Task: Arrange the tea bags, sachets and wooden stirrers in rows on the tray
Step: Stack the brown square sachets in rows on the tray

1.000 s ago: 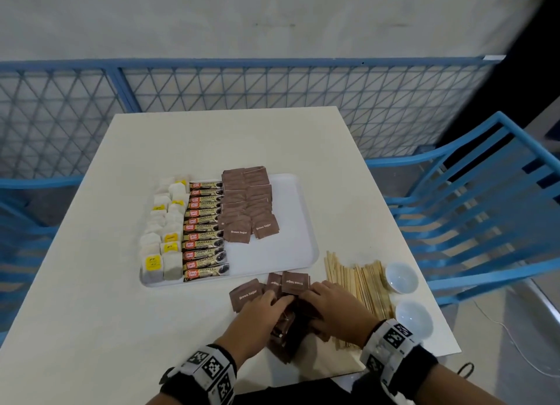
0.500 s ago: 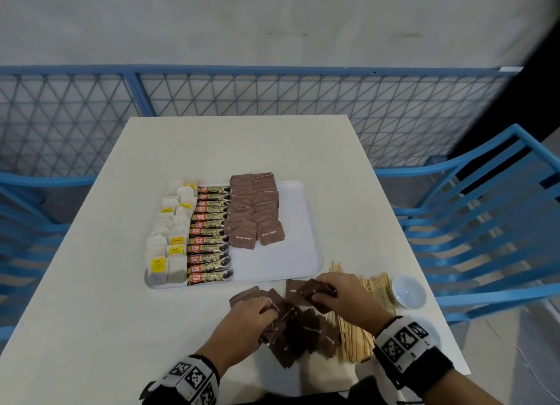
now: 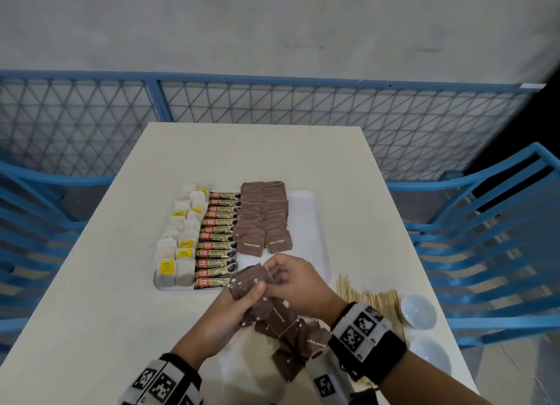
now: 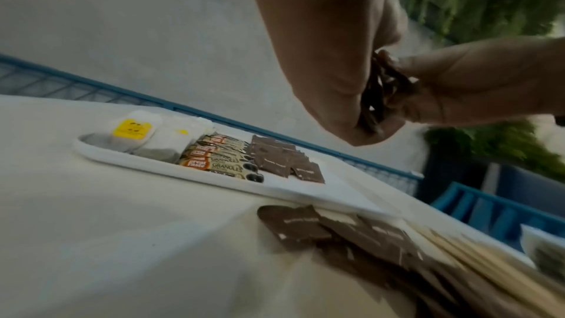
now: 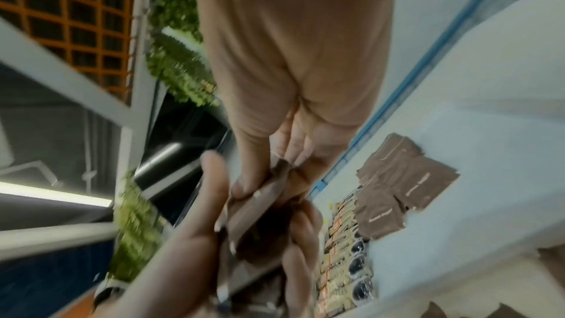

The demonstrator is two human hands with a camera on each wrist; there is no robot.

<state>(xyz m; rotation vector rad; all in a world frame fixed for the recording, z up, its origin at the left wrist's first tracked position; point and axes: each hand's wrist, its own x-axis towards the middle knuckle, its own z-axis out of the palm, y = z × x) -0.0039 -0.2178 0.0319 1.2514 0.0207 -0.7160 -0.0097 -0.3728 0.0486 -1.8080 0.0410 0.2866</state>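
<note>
A white tray [image 3: 315, 241] holds rows of tea bags [image 3: 177, 253], coffee granule sticks [image 3: 216, 244] and brown sugar sachets [image 3: 263, 220]. Both hands hover above the tray's near edge, holding one small stack of brown sugar sachets [image 3: 247, 283] between them. My left hand [image 3: 239, 301] grips the stack from below with the thumb on top. My right hand [image 3: 291, 280] pinches its upper end. More loose brown sachets [image 3: 291, 329] lie on the table beneath the hands. Wooden stirrers [image 3: 372, 301] lie in a heap to the right, off the tray.
Two small white bowls [image 3: 419, 310] sit near the table's right front corner. Blue chairs [image 3: 497, 241] stand on both sides, and a blue mesh fence [image 3: 272, 123] runs behind the table. The right part of the tray is bare.
Both hands have lifted from the loose pile on the table, gathering sachets into a stack and raising it toward the tray's near edge.
</note>
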